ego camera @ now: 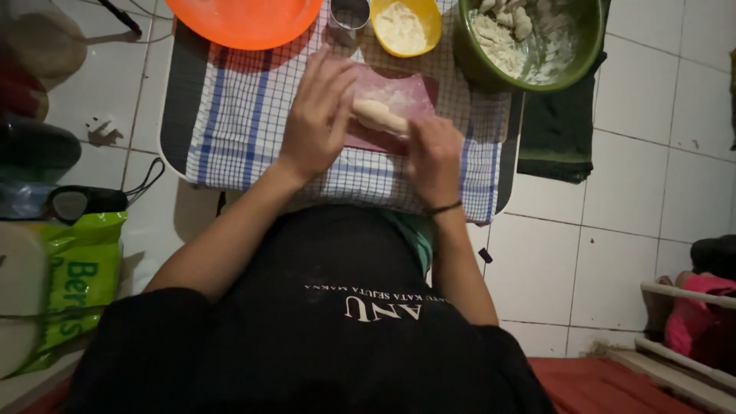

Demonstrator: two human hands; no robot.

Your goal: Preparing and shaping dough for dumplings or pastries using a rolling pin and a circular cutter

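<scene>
Both hands, left hand and right hand, press a pale dough roll on the pink mat; fingers half-curled, the roll's ends hidden beneath them.

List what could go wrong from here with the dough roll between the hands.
1. The dough roll is pinched only at its ends by the left hand and right hand, so its middle might sag or tear.
2. The pink sheet under it is small; the dough may slip onto the checked cloth.
3. The metal cup and yellow bowl stand close behind the fingers and might get knocked.
</scene>
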